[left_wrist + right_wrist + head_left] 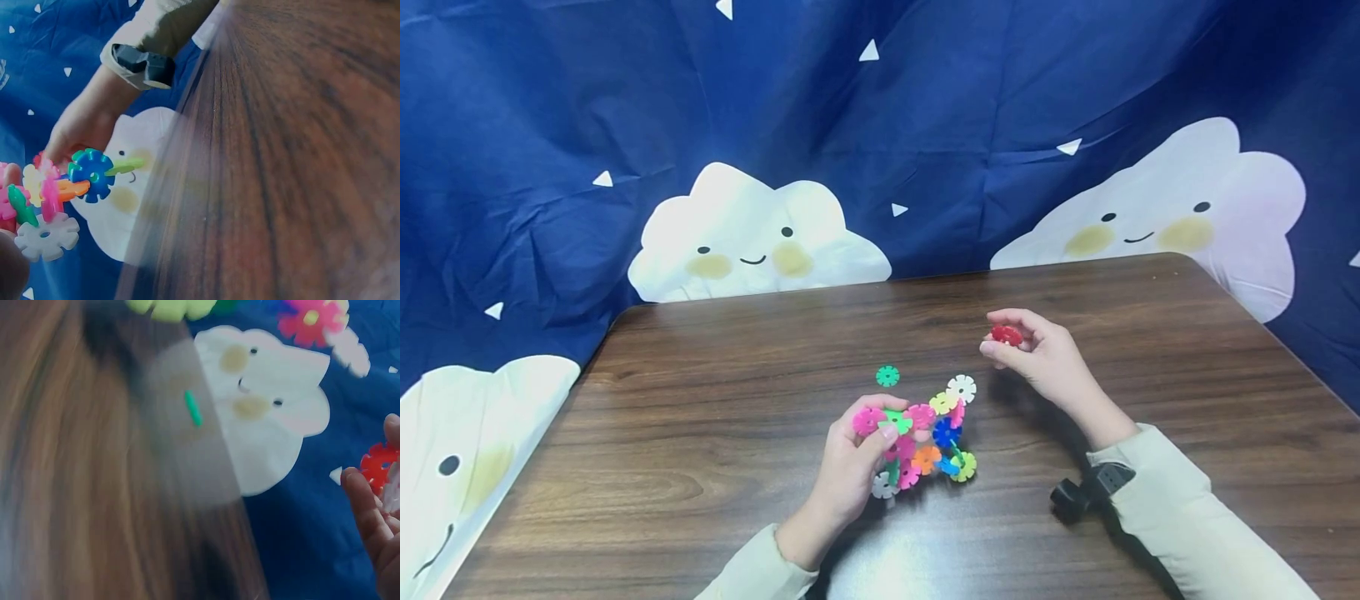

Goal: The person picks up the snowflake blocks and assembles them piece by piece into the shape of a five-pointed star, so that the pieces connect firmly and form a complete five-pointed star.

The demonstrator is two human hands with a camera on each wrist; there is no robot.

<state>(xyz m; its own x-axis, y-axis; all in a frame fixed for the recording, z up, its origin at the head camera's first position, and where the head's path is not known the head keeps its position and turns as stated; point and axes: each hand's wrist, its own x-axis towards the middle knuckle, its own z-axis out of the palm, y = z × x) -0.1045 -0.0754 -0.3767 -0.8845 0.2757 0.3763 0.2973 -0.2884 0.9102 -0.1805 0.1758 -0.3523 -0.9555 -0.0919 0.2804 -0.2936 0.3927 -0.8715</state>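
My left hand pinches a light-green notched disc in a linked cluster of interlocking plastic flower discs. Pink, yellow, orange, blue and white discs branch out from it to the right, with a white disc at the far tip. Apart from the cluster, to its right, my right hand holds a red notched disc between thumb and fingers. In the right wrist view a whitish, see-through piece shows against the red one; how they join cannot be made out.
A loose green disc lies on the brown wooden table, just beyond the left hand. A black wrist camera is strapped at the right sleeve. Blue cloth with smiling clouds hangs behind the table.
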